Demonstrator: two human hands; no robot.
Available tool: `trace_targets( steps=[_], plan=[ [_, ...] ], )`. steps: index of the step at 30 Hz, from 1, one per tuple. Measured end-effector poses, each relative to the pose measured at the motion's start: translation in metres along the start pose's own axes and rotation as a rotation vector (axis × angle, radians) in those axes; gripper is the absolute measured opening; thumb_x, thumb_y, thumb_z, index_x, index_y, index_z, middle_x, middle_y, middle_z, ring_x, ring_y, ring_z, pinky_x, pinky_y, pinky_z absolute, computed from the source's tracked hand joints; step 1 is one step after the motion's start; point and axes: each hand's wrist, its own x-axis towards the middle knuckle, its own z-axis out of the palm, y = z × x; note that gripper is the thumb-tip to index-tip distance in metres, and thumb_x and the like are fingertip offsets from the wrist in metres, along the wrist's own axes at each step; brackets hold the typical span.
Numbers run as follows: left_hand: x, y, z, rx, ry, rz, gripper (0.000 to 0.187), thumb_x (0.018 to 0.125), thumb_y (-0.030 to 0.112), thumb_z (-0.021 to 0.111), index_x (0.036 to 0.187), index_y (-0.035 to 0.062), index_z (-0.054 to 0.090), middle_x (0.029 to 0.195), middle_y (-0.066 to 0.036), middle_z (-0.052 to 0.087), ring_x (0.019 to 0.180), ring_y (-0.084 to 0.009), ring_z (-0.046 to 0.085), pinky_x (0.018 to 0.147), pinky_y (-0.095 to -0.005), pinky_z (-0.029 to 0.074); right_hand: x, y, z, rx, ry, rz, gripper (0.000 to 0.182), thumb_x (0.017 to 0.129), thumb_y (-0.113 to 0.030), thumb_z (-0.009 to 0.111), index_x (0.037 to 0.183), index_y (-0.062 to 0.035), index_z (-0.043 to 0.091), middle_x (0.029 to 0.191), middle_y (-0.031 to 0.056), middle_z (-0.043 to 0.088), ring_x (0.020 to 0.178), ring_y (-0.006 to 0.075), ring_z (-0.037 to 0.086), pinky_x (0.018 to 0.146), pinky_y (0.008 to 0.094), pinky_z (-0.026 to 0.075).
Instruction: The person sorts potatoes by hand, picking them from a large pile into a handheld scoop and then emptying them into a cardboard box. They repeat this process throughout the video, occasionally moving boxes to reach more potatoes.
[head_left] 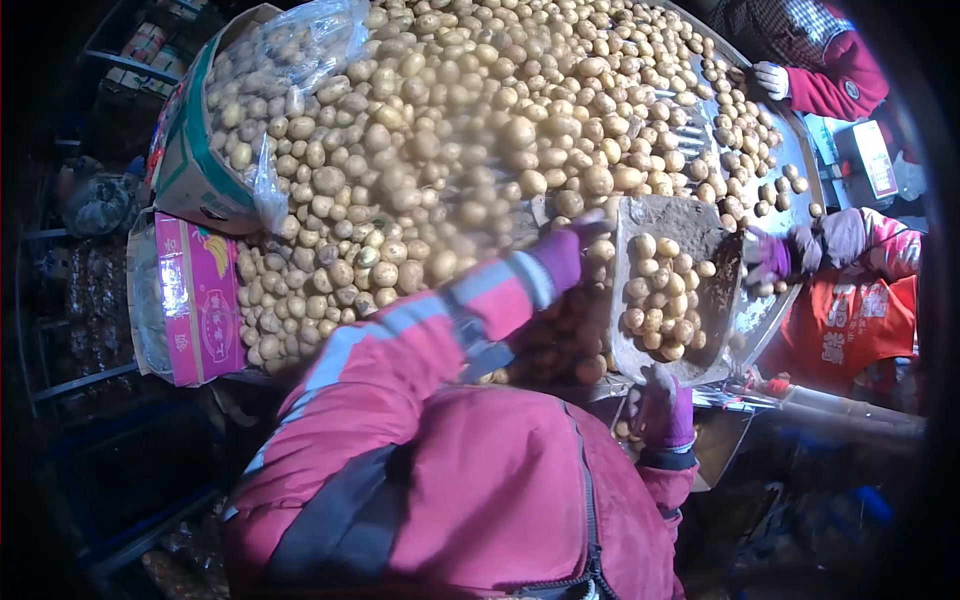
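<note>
A worn metal scoop [620,330] with a dirt-coated floor holds a heap of small potatoes [668,300]. My right hand [664,408], in a purple-cuffed glove, closes on the scoop's near end. Just outside the scoop's left rim is my left hand [578,245], also gloved, its fingers reaching to the right among loose potatoes. The fingers are partly smeared, and I see nothing held in them. A broad pile of potatoes [450,130] spreads beyond and to the left of both hands.
At left stand a green-edged carton [195,160] with potatoes and plastic film, and a pink box [200,300]. Another person's gloved hand [768,255] is close to the scoop's right side; a further worker's white glove [771,80] rests at the table edge. A red bag [850,325] is at right.
</note>
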Motion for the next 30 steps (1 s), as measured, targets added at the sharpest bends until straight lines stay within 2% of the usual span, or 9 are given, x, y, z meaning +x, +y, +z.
trace_targets(
  steps=[1, 3, 7, 10, 14, 18, 22, 26, 30],
  plan=[
    [-0.025, 0.03, -0.027, -0.054, -0.006, -0.024, 0.036, 0.094, 0.019, 0.052, 0.128, 0.006, 0.052, 0.121, -0.011, 0.056, 0.11, -0.023, 0.053, 0.092, -0.0349, 0.044, 0.004, 0.004, -0.001, -0.022, -0.012, -0.014, 0.037, 0.098, -0.029, 0.055, 0.103, 0.0063, 0.061, 0.073, 0.0129, 0.061, 0.052, 0.0205, 0.058, 0.042, 0.0275, 0.041],
    [-0.063, 0.058, -0.097, 0.651, 0.047, 0.095, 0.022, 0.094, 0.011, 0.051, 0.114, 0.0039, 0.06, 0.101, -0.009, 0.062, 0.088, -0.0217, 0.063, 0.075, -0.0364, 0.051, 0.015, 0.028, -0.011, -0.229, -0.031, -0.166, 0.038, 0.098, -0.031, 0.054, 0.103, 0.0059, 0.062, 0.07, 0.0116, 0.06, 0.052, 0.0196, 0.058, 0.042, 0.0275, 0.04],
    [-0.079, 0.05, -0.246, 1.569, 0.458, 0.274, 0.024, 0.086, 0.02, 0.06, 0.106, 0.0085, 0.065, 0.098, -0.014, 0.065, 0.089, -0.0292, 0.064, 0.077, -0.0392, 0.053, 0.003, 0.016, 0.014, -0.073, -0.078, -0.019, 0.037, 0.1, -0.03, 0.053, 0.104, 0.006, 0.063, 0.068, 0.0103, 0.06, 0.055, 0.0188, 0.06, 0.043, 0.0275, 0.042],
    [-0.083, 0.078, -0.269, 1.413, 0.655, 0.281, 0.034, 0.085, 0.027, 0.061, 0.115, 0.0128, 0.064, 0.11, -0.014, 0.065, 0.102, -0.0307, 0.063, 0.087, -0.0414, 0.051, 0.009, 0.021, 0.013, -0.168, -0.081, 0.044, 0.036, 0.1, -0.028, 0.052, 0.106, 0.0062, 0.063, 0.068, 0.0103, 0.06, 0.057, 0.0188, 0.062, 0.044, 0.0275, 0.043],
    [-0.088, 0.07, -0.265, 1.683, 0.636, 0.373, 0.047, 0.083, 0.036, 0.065, 0.124, 0.0129, 0.06, 0.132, -0.017, 0.056, 0.12, -0.033, 0.052, 0.099, -0.0452, 0.045, 0.005, 0.016, 0.02, -0.173, -0.101, 0.074, 0.035, 0.101, -0.025, 0.05, 0.109, 0.0067, 0.062, 0.074, 0.0129, 0.063, 0.058, 0.0186, 0.063, 0.046, 0.0294, 0.046],
    [-0.106, 0.084, -0.182, 1.183, 0.302, 0.126, 0.059, 0.079, 0.027, 0.072, 0.132, 0.0074, 0.054, 0.139, -0.017, 0.051, 0.133, -0.0362, 0.043, 0.113, -0.0444, 0.034, 0.01, 0.027, 0.012, -0.318, -0.083, -0.034, 0.037, 0.097, -0.034, 0.058, 0.105, 0.0017, 0.061, 0.074, 0.0089, 0.059, 0.055, 0.0162, 0.056, 0.045, 0.0279, 0.043],
    [-0.108, 0.081, -0.205, 1.479, 0.603, 0.327, 0.059, 0.089, 0.035, 0.062, 0.139, 0.0089, 0.048, 0.143, -0.014, 0.048, 0.131, -0.0367, 0.042, 0.111, -0.0468, 0.034, -0.003, 0.013, 0.025, -0.316, -0.077, 0.033, 0.035, 0.098, -0.033, 0.057, 0.106, 0.001, 0.062, 0.067, 0.0065, 0.057, 0.05, 0.014, 0.054, 0.043, 0.0259, 0.042],
    [-0.066, 0.006, -0.245, 1.473, 0.715, 0.175, 0.058, 0.092, 0.043, 0.054, 0.14, 0.0103, 0.048, 0.146, -0.013, 0.045, 0.132, -0.0352, 0.04, 0.111, -0.0493, 0.03, -0.006, 0.016, 0.024, -0.265, -0.107, -0.008, 0.034, 0.099, -0.032, 0.054, 0.106, 0.0008, 0.061, 0.066, 0.0071, 0.058, 0.047, 0.014, 0.054, 0.04, 0.026, 0.041],
    [-0.021, 0.022, -0.161, 1.374, 0.472, 0.317, 0.058, 0.089, 0.036, 0.058, 0.14, 0.0097, 0.048, 0.148, -0.014, 0.042, 0.135, -0.0334, 0.038, 0.113, -0.0492, 0.028, 0.001, 0.014, 0.03, -0.363, -0.078, 0.057, 0.036, 0.1, -0.033, 0.052, 0.108, 0.0013, 0.061, 0.068, 0.0079, 0.059, 0.049, 0.0142, 0.054, 0.041, 0.0261, 0.041]
  ],
)
